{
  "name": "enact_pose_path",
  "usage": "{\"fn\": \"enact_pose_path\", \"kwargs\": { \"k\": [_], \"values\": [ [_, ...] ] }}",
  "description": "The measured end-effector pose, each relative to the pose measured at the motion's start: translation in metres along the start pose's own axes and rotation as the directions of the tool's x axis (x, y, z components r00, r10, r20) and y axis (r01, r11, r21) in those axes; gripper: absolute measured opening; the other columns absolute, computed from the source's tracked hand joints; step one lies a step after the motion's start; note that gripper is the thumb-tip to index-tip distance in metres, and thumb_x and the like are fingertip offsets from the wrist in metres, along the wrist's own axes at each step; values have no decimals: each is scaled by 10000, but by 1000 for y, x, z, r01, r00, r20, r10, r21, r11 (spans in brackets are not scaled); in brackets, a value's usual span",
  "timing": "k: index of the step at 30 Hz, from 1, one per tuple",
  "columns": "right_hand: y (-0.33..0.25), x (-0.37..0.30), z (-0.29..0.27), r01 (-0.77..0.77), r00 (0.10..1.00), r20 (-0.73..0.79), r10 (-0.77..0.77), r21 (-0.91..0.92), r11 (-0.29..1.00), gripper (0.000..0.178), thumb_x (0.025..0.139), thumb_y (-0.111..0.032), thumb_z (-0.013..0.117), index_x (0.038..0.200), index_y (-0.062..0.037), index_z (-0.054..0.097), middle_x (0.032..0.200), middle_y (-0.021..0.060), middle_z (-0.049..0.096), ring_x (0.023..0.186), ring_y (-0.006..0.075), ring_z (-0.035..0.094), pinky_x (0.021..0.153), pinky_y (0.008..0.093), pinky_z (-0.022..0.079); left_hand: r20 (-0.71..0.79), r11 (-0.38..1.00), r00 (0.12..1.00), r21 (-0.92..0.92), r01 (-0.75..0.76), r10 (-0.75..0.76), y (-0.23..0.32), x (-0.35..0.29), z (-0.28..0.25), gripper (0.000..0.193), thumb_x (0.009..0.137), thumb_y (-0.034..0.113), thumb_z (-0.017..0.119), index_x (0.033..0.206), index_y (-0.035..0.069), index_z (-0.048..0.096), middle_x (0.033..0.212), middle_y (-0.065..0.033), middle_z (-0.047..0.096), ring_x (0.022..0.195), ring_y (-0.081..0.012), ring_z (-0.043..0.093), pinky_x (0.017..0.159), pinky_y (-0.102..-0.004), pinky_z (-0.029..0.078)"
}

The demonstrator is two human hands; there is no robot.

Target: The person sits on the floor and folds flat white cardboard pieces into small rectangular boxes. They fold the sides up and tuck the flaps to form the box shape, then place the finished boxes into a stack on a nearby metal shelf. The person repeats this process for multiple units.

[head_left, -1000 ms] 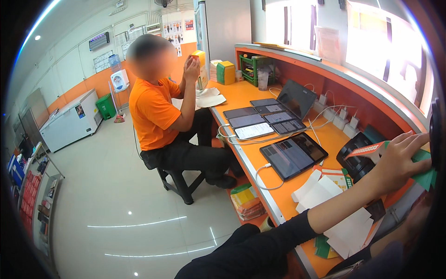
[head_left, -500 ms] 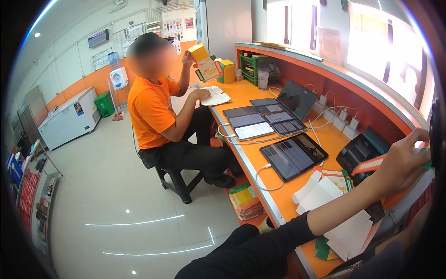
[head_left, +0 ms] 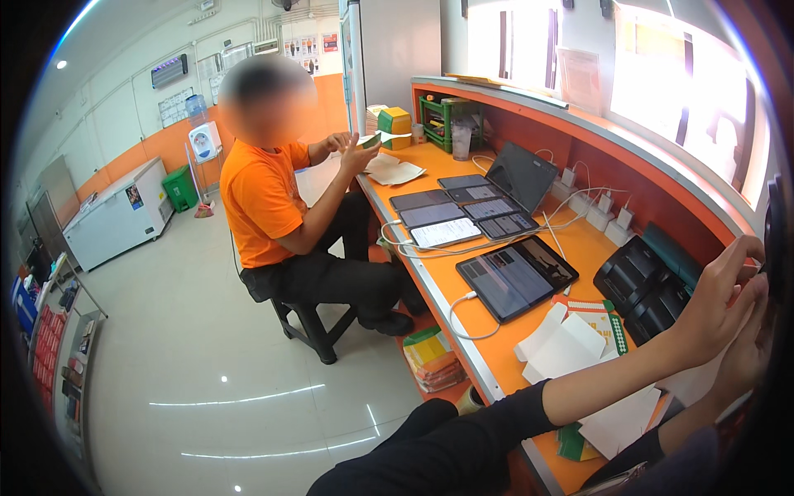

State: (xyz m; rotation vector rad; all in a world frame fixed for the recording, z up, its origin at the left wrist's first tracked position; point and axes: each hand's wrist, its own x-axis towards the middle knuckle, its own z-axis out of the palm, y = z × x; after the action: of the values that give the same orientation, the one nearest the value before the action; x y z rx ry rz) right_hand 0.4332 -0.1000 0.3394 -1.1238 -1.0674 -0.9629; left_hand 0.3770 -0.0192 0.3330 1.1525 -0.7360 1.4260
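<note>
My left hand (head_left: 726, 291) is raised at the far right, its forearm in a dark sleeve crossing above the counter. Its fingers are bent and pinched together. Close below it, my right hand (head_left: 744, 343) has curled fingers almost meeting the left ones. A small pale and red bit shows at the fingertips; the rest is lost at the picture's dark rim, so I cannot make out what they hold. Under my left forearm lie unfolded cardboard boxes (head_left: 571, 351), white inside, with a printed red, green and yellow panel (head_left: 597, 316) showing.
A tablet (head_left: 517, 277), several phones (head_left: 447, 234), white cables and a dark-screened device (head_left: 523, 175) lie along the orange counter (head_left: 413, 165). Black boxy devices (head_left: 641, 285) stand before my hands. A co-worker in an orange shirt (head_left: 265, 198) sits on a stool, handling a small cardboard piece.
My right hand has come up beside the left. The red-and-white cardboard strip by my left hand no longer shows. The co-worker's raised yellow box has gone down; both their hands are now together.
</note>
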Motion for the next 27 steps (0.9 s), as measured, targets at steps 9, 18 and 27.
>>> {"fn": "enact_pose_path", "kwargs": {
  "k": [9,18,27],
  "values": [
    [11,-10,9,-170,985,-9,169,-64,983,251,966,-116,535,1164,28,593,1096,117,644,998,189,618,839,279,502,5,993,998,101,62,-63,4,2,-9,188,971,149,485,1079,-5,487,989,-126,592,870,-214,648,767,-370,508],
    [39,-13,4,-167,980,90,180,-137,976,346,1011,-187,467,1289,12,526,1297,116,565,1101,172,591,906,294,477,-52,980,985,107,169,-164,-3,4,-14,192,987,180,477,1054,1,506,983,-119,572,809,-202,645,738,-370,499],
    [47,-13,-3,-286,948,147,283,-3,958,383,1008,-220,482,1315,8,508,1172,91,594,938,138,591,874,270,448,49,990,994,113,87,-93,-9,8,-24,196,995,151,441,1019,-35,500,973,-120,473,835,-180,569,733,-309,524]
  ]
}}
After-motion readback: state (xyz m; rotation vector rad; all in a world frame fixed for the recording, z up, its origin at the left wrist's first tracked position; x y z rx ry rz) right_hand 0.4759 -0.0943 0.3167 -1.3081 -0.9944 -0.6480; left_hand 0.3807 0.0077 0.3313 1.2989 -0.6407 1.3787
